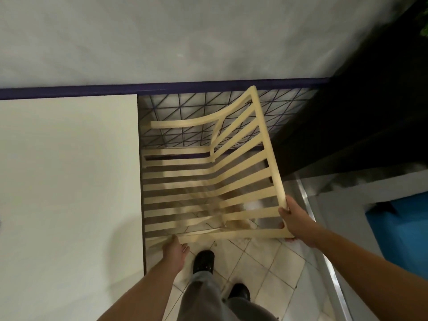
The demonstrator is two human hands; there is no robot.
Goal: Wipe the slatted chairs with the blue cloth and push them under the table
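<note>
In the head view, the slatted chair (178,186) stands in the centre of the frame. Its seat front butts against the right edge of the white table (69,170), which fills the left side. The backrest leans off toward the right. The chair sits beside the table edge and does not look tucked under it yet, so I judge the pushing step to be under way or about to start.

The right hand (295,220), right of centre and low, wraps the near top corner of the backrest. Its thumb lies over the rail and its fingers curl round it, probably because that corner gives leverage to steer and tilt the frame.

The left hand (174,250), bottom centre, reaches to the near side rail of the seat, likely to guide that end along the table. It is blurred, and I cannot tell whether its fingers close on the rail or only touch it.

The blue cloth shows in neither hand. A blue shape (398,230) sits at the right edge, and I cannot tell what it is.

A dark shoe (203,260) is planted on the tiled floor (266,262) just behind the chair, close enough to step forward with the push.
</note>
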